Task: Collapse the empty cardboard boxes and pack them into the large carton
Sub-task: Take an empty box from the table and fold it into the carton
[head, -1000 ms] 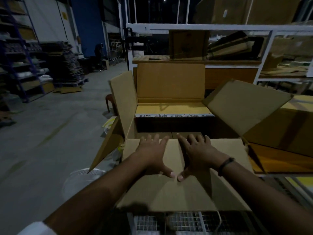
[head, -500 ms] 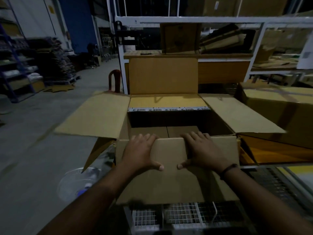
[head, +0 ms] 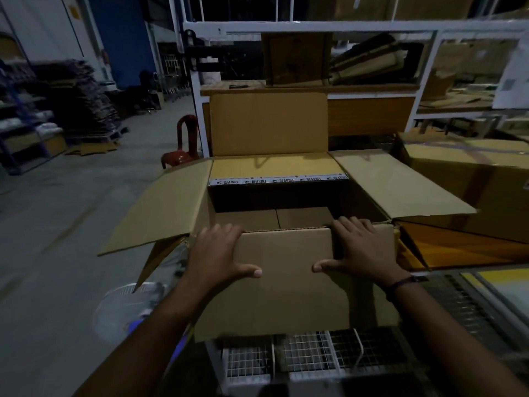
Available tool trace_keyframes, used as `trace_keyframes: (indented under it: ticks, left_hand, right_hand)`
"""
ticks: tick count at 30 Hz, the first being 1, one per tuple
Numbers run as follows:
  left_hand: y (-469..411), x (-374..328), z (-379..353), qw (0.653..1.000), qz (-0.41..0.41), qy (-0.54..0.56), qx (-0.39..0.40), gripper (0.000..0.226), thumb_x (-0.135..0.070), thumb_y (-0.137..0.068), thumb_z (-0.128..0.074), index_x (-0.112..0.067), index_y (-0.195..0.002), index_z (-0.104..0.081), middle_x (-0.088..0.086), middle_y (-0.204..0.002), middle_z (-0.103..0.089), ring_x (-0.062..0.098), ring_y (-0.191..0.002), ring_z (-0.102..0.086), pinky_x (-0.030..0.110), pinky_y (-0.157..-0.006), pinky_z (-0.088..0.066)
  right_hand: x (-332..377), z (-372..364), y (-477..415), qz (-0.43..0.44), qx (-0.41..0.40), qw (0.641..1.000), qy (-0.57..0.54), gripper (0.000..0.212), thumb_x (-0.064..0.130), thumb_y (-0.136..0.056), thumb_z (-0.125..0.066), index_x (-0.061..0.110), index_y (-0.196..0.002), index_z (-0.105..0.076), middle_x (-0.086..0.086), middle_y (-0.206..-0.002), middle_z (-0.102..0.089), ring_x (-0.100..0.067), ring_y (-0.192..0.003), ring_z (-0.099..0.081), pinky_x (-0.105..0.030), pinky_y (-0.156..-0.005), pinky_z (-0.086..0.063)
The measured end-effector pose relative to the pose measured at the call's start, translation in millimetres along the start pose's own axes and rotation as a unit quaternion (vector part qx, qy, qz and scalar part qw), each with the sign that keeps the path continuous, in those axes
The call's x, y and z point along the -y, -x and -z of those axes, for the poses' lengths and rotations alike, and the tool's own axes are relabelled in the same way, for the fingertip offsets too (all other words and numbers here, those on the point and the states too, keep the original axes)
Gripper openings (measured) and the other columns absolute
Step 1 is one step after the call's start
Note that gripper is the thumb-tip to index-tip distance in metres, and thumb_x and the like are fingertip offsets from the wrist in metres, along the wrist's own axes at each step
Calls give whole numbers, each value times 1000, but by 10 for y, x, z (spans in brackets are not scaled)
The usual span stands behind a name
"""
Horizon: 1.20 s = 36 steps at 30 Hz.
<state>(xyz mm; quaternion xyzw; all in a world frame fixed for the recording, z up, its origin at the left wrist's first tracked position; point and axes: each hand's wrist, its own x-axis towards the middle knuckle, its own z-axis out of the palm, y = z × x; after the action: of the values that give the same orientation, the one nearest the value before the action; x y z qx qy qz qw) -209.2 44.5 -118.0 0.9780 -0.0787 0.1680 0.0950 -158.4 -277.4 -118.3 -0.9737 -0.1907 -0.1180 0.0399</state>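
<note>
**Cardboard carton, flaps out: where this could go sideways**

Brown everywhere, dim light. The large brown cardboard carton [head: 286,196] sits open at 12 o'clock, on what looks like a white wire mesh basket [head: 309,359]. One side flap [head: 160,210] lies out at 9 o'clock, the other side flap [head: 400,190] at 3. The far flap [head: 269,124] stands up at 12, and the near flap [head: 286,282] is folded out and down at 6.

Both hands are on that near one. The left hand [head: 220,253] and right hand [head: 363,247] each hook their fingers over the fold into the carton, thumbs splayed on the flap's face. It's a loose clamp rather than a fist, and there's nothing else in either hand.

Some flattened brown cardboard pieces [head: 257,219] already lie on the carton's floor, so packing looks started but far from full.

What worries me:
- **Flap springing back:** let go and it probably pops up across the opening, right in the way of the next flat box.
- **Tipping:** lean too hard on the near edge and the mostly empty carton could tip or slide off the mesh toward the person.
- **The fan:** a white round fan [head: 128,305] sits on the floor at 8 o'clock, near the carton's corner, so a shove left could knock it.
</note>
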Motion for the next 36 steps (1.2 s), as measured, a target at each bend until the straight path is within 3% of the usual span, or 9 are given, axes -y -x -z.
trace_keyframes:
  ticks: [3,7,17,20,24,27,29,33,36]
  left_hand:
    - [55,74,20,1000,16,24,-9,82,-88,-64,-65,-37,-128,-53,-11,-120,-58,13,-108,-49,41,-101,-39]
    - [65,78,0,1000,20,7,-5,73,-85,-70,-63,-36,-123,-51,-9,-118,-55,15,-108,-45,41,-102,-37]
    - [97,-7,-35,997,59,25,-49,62,-80,-70,-67,-36,-112,-53,-11,-108,-57,13,-99,-45,40,-95,-40]
    - [36,-55,10,996,88,14,-28,74,-85,-65,-67,-34,-118,-60,-8,-117,-64,19,-110,-55,44,-100,-43]
    - [-132,-209,74,996,80,0,30,79,-93,-70,-50,-31,-116,-67,-4,-106,-70,20,-98,-64,40,-88,-53]
    - [-288,-487,44,998,37,19,51,80,-92,-75,-47,-30,-120,-69,-2,-105,-72,21,-95,-67,40,-83,-56]
    - [-355,-685,-16,998,13,27,62,72,-83,-80,-55,-29,-124,-68,0,-111,-73,23,-100,-68,41,-86,-56]
    - [-386,-770,-138,999,16,24,29,63,-73,-85,-62,-28,-130,-66,1,-119,-72,25,-110,-66,37,-90,-51]
    - [-372,-745,-176,999,12,37,12,65,-72,-86,-62,-31,-136,-62,-1,-123,-72,23,-114,-64,37,-93,-48]
  right_hand:
    - [-152,124,36,-23,45,998,-36,104,92,-60,-62,37,-145,-39,9,-135,-46,-15,-124,-39,-39,-114,-23]
    - [-196,174,86,-65,38,996,-37,102,82,-64,-71,32,-148,-40,5,-142,-46,-20,-131,-38,-43,-117,-23]
    - [-131,115,125,-58,-18,998,-5,101,90,-62,-61,25,-138,-54,3,-131,-60,-18,-115,-50,-37,-103,-31]
    - [-133,82,142,-57,-33,998,-4,102,92,-61,-58,23,-136,-56,1,-129,-61,-20,-113,-51,-39,-103,-32]
    - [-146,71,133,-64,-29,998,1,103,91,-62,-61,22,-139,-55,1,-132,-60,-21,-116,-50,-42,-107,-31]
    - [-140,55,140,-66,-25,997,10,113,101,-57,-48,22,-138,-56,0,-132,-61,-21,-114,-51,-43,-106,-34]
    - [-159,45,130,-74,-13,997,10,115,102,-56,-43,23,-139,-54,0,-135,-60,-21,-117,-51,-44,-109,-34]
    - [-77,199,17,-94,59,993,38,109,91,-63,-61,29,-150,-41,2,-150,-50,-23,-138,-42,-49,-118,-27]
    - [59,330,-109,-89,99,991,19,91,83,-75,-61,28,-146,-47,2,-140,-58,-18,-127,-54,-42,-107,-44]
